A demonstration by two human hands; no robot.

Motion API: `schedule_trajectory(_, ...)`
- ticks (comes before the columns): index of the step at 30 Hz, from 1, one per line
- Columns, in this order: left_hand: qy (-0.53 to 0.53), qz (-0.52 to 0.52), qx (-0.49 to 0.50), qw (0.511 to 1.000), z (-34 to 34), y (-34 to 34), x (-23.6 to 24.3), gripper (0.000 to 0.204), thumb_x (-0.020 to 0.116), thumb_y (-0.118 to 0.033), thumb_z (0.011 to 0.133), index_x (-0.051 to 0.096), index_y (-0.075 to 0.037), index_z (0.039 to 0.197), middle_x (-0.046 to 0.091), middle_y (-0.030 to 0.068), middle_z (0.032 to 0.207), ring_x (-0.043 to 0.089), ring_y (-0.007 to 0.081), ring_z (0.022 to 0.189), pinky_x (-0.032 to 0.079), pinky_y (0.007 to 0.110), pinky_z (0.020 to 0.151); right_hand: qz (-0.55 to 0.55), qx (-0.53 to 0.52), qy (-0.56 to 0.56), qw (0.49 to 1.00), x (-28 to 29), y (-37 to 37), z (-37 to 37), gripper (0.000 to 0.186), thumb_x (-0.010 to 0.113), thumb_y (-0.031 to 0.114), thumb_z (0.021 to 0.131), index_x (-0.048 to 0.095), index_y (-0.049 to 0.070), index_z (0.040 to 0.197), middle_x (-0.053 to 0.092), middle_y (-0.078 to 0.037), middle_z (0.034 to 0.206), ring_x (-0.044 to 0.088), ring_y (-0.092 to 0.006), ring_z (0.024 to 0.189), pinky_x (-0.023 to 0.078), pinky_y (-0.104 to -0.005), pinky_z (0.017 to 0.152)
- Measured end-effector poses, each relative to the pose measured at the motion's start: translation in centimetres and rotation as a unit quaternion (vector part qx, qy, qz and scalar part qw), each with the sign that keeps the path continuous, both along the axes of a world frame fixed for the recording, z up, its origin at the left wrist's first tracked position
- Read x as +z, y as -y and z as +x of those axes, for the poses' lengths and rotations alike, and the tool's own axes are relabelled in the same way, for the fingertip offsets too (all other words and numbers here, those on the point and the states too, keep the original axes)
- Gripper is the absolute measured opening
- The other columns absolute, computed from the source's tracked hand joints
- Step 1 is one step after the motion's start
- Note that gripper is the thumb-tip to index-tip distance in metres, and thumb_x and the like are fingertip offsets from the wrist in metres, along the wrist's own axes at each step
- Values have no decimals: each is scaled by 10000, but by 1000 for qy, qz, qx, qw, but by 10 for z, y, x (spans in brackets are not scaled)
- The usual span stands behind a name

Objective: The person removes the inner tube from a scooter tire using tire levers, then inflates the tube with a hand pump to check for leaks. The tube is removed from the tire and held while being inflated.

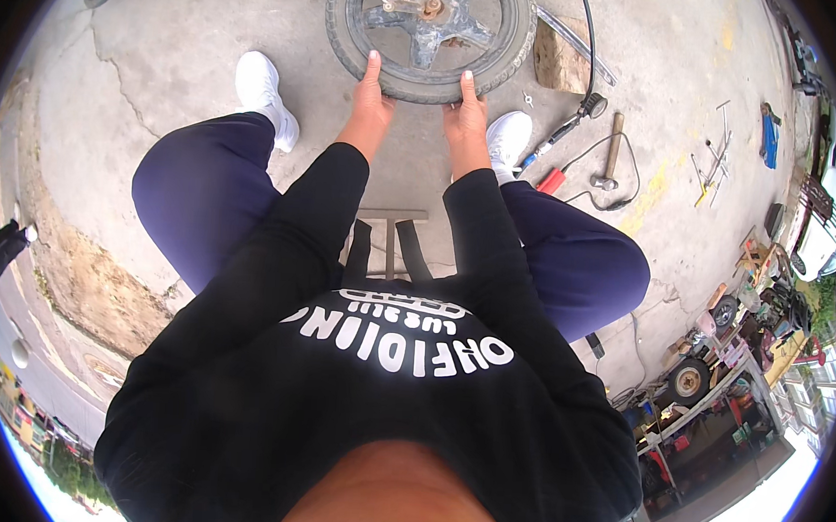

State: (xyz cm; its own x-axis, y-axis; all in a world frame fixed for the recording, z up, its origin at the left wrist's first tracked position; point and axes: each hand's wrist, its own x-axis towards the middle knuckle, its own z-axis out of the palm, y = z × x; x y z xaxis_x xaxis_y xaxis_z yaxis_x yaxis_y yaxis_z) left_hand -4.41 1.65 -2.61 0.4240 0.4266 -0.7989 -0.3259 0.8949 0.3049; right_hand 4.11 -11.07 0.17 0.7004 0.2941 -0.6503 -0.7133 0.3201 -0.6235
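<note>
Currently, the left hand [373, 106] and the right hand [465, 120] are holding a wheel [426, 49] at 12 o'clock

The wheel is showing a black tyre and worn grey-blue spokes, its far part running out past the upper edge of the view. Both hands are gripping the near rim of the tyre, the left at about 11:30 and the right at about 12:30, well apart from each other. Each thumb is pointing up and pressing onto the tyre; the other fingers are mostly hiding beneath it, so I cannot tell how they are spreading.

The person is sitting with knees wide, a white left shoe [257, 82] resting between 10 and 11 o'clock and a white right shoe [509, 137] at 1 o'clock, near the right hand. A wooden block [556, 65] is lying at 1 o'clock, just beside the tyre, with a metal bar [594, 59] crossing near it. Between 1 and 2 o'clock a round gauge [593, 106] is lying on the concrete floor [194, 22]. At 2 o'clock a hammer [614, 153] is resting near a red handle [552, 181]. Farther out, between 2 and 3, a blue tool [771, 136] is lying beyond some thin metal wrenches [723, 149]. Near 4 o'clock a smaller wheel [689, 380] is standing among clutter.
</note>
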Motion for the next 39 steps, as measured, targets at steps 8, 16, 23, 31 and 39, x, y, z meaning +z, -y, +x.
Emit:
schedule_trajectory(8, -88, 55, -37, 994, -5, -20, 9, 690, 784, -367, 782, 491, -4, 1292, 574, 126, 1249, 571, 265, 1120, 467, 431, 946, 24, -23, 1, 999, 0, -13, -17, 546, 743, 109, 821, 466, 100, 1291, 545, -57, 1242, 542, -218, 1132, 456, -415, 974)
schedule_trajectory(16, -86, 42, -78, 992, -10, -31, 4, 864, 686, -552, 802, 330, -69, 1423, 375, 109, 1463, 363, 292, 1340, 290, 516, 1108, -10, 28, -111, 993, -2, -19, -37, 680, 755, 262, 825, 374, 127, 1371, 477, -59, 1339, 441, -239, 1256, 341, -503, 1058)
schedule_trajectory(23, 18, -7, -63, 998, -7, 10, 5, 902, 702, -574, 772, 301, -118, 1440, 359, 82, 1468, 345, 289, 1342, 286, 540, 1087, -30, -10, -18, 999, 12, 2, -5, 681, 760, 293, 818, 374, 121, 1353, 480, -59, 1325, 447, -258, 1238, 335, -527, 1037)
schedule_trajectory(31, -54, 42, -43, 997, -4, -3, 1, 726, 803, -327, 765, 446, -28, 1323, 540, 103, 1289, 541, 252, 1156, 449, 421, 993, 14, -16, 24, 999, 8, -14, -10, 490, 737, 133, 837, 491, 39, 1250, 575, -83, 1188, 561, -213, 1088, 457, -415, 950)
schedule_trajectory(39, -8, 18, -46, 999, -14, -9, -6, 659, 696, -323, 868, 407, -17, 1375, 474, 117, 1390, 465, 265, 1264, 357, 443, 1087, 15, -8, -23, 1000, 1, -14, -20, 448, 697, 169, 877, 524, -9, 1251, 605, -85, 1187, 580, -185, 1069, 458, -359, 939)
